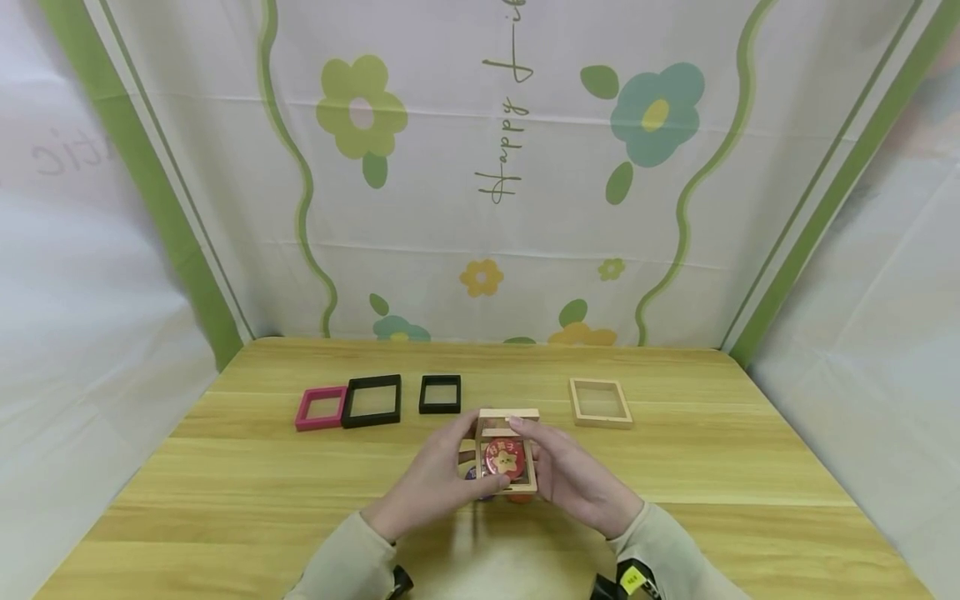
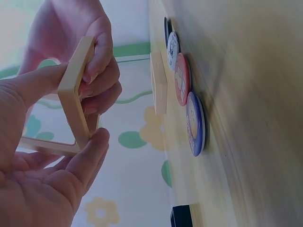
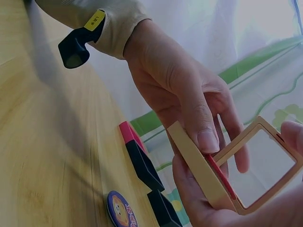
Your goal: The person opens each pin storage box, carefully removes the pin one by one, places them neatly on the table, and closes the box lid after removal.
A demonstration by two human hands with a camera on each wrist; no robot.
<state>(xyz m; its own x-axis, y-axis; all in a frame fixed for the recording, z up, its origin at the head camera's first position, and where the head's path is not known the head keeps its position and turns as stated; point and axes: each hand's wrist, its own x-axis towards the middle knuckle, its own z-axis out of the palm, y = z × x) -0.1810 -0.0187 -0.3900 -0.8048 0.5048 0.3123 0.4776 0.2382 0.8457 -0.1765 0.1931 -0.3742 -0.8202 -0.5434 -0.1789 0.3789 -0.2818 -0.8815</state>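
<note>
Between both hands is a light wooden hinged display frame (image 1: pixel 508 413), its two halves spread apart. A round red badge (image 1: pixel 505 459) with a star-shaped figure lies in the lower half. My left hand (image 1: pixel 429 482) grips the left side, its fingers beneath; in the right wrist view the left thumb (image 3: pixel 208 141) presses at the red badge's edge. With its thumb on the upper half, my right hand (image 1: pixel 583 482) holds the other side. Below on the table are several round badges, among them a blue-rimmed badge (image 2: pixel 195 124), a red badge (image 2: pixel 182 79) and a white badge (image 2: pixel 173 51).
Toward the table's back left lie a pink frame (image 1: pixel 321 426), a larger black frame (image 1: pixel 372 422) touching it, and a smaller black frame (image 1: pixel 440 409). Another light wooden frame (image 1: pixel 602 422) lies at the back right. A flowered cloth (image 1: pixel 480 225) hangs behind the wooden table (image 1: pixel 750 533).
</note>
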